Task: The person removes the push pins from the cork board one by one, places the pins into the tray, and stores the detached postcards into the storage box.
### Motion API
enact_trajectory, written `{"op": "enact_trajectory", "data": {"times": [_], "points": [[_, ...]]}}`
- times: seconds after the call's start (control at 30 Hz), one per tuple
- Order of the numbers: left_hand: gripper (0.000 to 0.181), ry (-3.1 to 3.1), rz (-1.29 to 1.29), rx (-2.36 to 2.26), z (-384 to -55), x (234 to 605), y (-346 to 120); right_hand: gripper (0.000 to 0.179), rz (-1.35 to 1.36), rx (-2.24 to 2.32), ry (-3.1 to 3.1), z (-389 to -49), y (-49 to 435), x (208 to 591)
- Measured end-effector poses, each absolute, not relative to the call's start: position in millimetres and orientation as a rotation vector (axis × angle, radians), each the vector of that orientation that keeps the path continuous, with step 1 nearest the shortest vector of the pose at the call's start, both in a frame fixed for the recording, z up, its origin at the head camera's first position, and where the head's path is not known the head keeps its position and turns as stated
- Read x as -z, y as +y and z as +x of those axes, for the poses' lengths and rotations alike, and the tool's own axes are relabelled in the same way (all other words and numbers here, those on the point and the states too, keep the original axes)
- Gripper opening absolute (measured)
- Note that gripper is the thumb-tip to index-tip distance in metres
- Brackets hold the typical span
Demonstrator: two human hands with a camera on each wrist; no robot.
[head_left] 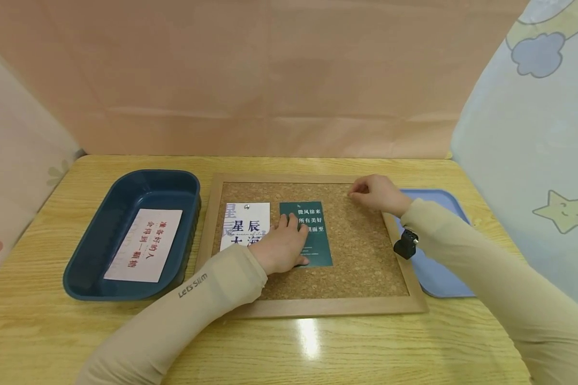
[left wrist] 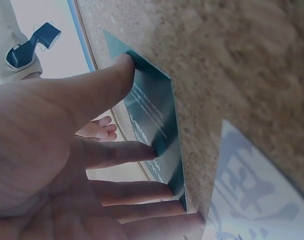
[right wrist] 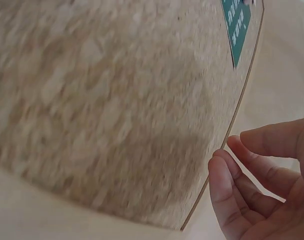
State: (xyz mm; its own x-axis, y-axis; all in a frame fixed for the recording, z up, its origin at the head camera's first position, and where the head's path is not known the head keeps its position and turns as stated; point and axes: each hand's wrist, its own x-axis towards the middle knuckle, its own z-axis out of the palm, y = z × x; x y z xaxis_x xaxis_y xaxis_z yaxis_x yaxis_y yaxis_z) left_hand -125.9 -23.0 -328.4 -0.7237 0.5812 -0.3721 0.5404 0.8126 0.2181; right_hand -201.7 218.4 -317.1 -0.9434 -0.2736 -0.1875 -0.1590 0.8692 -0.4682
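Note:
My left hand [head_left: 283, 246] lies over a dark green card [head_left: 324, 251] on the framed corkboard [head_left: 361, 267]. In the left wrist view its thumb [left wrist: 124, 70] and fingertips touch the card, fingers spread and fairly straight. A small pin [head_left: 298, 206] shows near the card's top edge. Left of it, a white card [head_left: 256, 212] with blue lettering carries a silvery pin [head_left: 246, 207]; my left hand partly covers it. Above the board's upper right part is my right hand [head_left: 378, 193], fingers loosely bent. Its fingertips [right wrist: 222, 182] come close to the thumb, with nothing visible between them.
A dark blue basin [head_left: 72, 262] stands left of the board, with a pale pink card [head_left: 146, 243] with red lettering inside. A light blue tray [head_left: 445, 275] sits at the right, partly under my right arm. The wooden table [head_left: 250, 353] extends in front.

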Motion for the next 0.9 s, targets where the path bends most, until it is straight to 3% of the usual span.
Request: {"op": "enact_trajectory", "data": {"times": [0.43,0.9], "points": [[0.070,2.587,0.849,-0.133,-126,328,-23,0.018,-0.467,0.675,2.830,-200,193,327],[0.072,2.591,0.859,-0.119,-126,327,-23,0.030,-0.538,0.728,2.729,-200,172,333]]}}
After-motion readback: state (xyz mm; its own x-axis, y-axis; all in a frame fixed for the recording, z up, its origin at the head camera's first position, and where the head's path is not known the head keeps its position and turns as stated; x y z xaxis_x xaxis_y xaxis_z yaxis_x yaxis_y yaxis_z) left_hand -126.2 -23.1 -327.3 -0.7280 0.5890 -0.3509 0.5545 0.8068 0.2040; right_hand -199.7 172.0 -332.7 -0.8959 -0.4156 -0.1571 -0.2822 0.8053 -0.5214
